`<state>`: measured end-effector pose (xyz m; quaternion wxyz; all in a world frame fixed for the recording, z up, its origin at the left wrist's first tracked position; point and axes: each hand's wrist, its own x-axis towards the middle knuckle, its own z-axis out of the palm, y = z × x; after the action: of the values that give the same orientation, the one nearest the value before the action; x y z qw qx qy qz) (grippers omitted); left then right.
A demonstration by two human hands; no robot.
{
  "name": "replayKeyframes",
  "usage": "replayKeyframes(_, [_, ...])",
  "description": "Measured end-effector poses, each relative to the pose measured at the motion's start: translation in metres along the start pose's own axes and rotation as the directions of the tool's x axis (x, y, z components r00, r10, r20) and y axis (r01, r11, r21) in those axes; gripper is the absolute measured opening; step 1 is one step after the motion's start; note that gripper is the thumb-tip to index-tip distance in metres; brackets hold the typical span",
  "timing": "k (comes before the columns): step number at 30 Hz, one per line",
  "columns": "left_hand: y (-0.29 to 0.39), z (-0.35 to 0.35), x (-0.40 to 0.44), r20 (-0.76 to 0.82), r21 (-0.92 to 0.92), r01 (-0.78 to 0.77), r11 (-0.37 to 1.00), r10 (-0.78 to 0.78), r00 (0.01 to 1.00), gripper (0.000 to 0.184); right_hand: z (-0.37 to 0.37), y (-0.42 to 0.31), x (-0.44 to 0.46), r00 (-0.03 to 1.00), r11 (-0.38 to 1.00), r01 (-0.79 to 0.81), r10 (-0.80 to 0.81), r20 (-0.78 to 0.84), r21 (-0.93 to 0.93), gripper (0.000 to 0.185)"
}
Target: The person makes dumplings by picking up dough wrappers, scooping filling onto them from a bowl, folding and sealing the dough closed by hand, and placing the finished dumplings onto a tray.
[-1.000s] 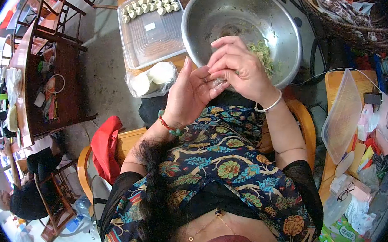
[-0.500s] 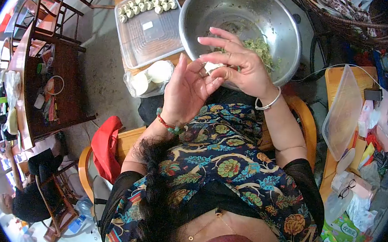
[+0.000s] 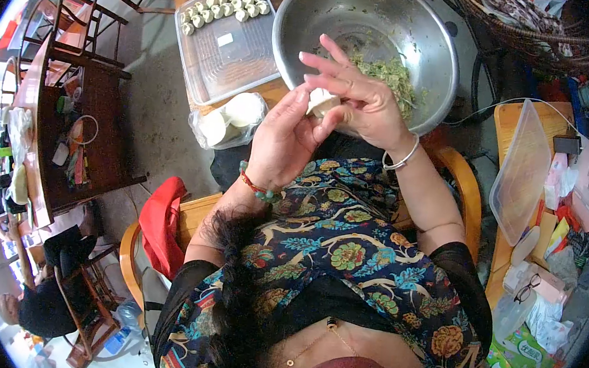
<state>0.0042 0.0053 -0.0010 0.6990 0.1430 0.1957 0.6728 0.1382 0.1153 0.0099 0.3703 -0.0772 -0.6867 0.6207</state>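
Note:
A small pale dumpling (image 3: pixel 323 104) sits pinched between my two hands, over the near rim of a big steel bowl (image 3: pixel 296 21). My left hand (image 3: pixel 279 140) has its thumb and fingers closed on the dumpling's left side. Thumb and index finger of my right hand (image 3: pixel 370 100) grip the other side, with the remaining fingers raised. Green chopped filling (image 3: pixel 393 80) lies in the bowl. Left of my hands, round white wrappers (image 3: pixel 243 108) rest in a clear plastic bag (image 3: pixel 205 120). Beyond them, a clear plastic tray (image 3: pixel 219 77) carries rows of folded dumplings (image 3: pixel 228 6).
To the right, a wooden bench (image 3: pixel 517 120) bears a clear lid (image 3: pixel 523 170), glasses (image 3: pixel 528 287) and packages. A red cloth (image 3: pixel 162 228) hangs over my chair's left side. Farther left are a dark wooden table (image 3: pixel 102 123) and a seated person (image 3: pixel 48 309).
My left thumb and fingers have closed in on the dumpling from a more open palm. The dumpling now shows more plainly, upright between both hands.

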Motion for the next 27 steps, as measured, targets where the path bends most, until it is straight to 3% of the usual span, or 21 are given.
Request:
replayKeyframes(1, [0.000, 0.003, 0.000, 0.001, 0.000, 0.001, 1.000, -0.001, 1.000, 0.040, -0.005, 0.003, 0.000, 1.000, 1.000, 0.000, 0.000, -0.001, -0.001, 0.028])
replayKeyframes(3, [-0.001, 0.012, 0.001, -0.116, 0.038, 0.012, 0.999, -0.008, 0.993, 0.043, -0.019, 0.012, 0.001, 0.983, 0.972, 0.116, -0.084, 0.162, -0.204, 0.039])
replayKeyframes(7, [0.000, 0.013, 0.002, -0.112, 0.033, 0.007, 0.999, -0.003, 0.994, 0.044, -0.018, 0.010, 0.000, 0.957, 0.917, 0.245, -0.177, 0.231, -0.314, 0.045])
replayKeyframes(8, [0.003, 0.016, 0.003, -0.070, 0.031, 0.007, 0.999, -0.005, 0.998, 0.045, -0.010, 0.002, -0.007, 0.995, 0.995, 0.031, -0.022, 0.101, -0.095, 0.046])
replayKeyframes(9, [0.005, 0.017, 0.003, -0.028, 0.030, 0.007, 1.000, -0.006, 1.000, 0.045, -0.005, -0.005, -0.009, 0.986, 0.975, -0.164, 0.164, 0.011, 0.154, 0.048])
replayKeyframes(10, [0.005, 0.016, 0.003, -0.030, 0.029, 0.005, 1.000, -0.004, 1.000, 0.045, -0.006, -0.006, -0.008, 0.986, 0.974, -0.164, 0.164, 0.014, 0.154, 0.048])
replayKeyframes(12, [0.004, 0.014, 0.002, -0.031, 0.052, -0.007, 0.999, 0.008, 0.999, 0.044, -0.011, -0.007, -0.009, 0.996, 0.975, -0.067, 0.078, 0.047, -0.212, 0.049])
replayKeyframes(16, [0.001, 0.011, 0.002, -0.026, 0.051, 0.003, 0.999, -0.001, 1.000, 0.043, -0.010, -0.008, -0.009, 0.997, 0.964, -0.045, 0.061, 0.052, -0.263, 0.047])
replayKeyframes(21, [-0.005, 0.011, 0.002, -0.003, 0.108, -0.089, 0.990, 0.090, 0.996, 0.043, -0.002, 0.001, -0.010, 0.994, 0.949, 0.086, -0.101, -0.034, -0.303, 0.042])
replayKeyframes(25, [-0.010, 0.006, 0.000, -0.003, 0.125, -0.121, 0.985, 0.122, 0.992, 0.044, 0.006, 0.007, -0.016, 0.990, 0.972, 0.050, -0.079, -0.118, -0.231, 0.043])
replayKeyframes(27, [-0.009, 0.004, 0.001, -0.017, 0.115, -0.111, 0.987, 0.113, 0.993, 0.044, 0.008, 0.002, -0.014, 0.990, 0.950, 0.032, -0.073, -0.121, -0.311, 0.041])
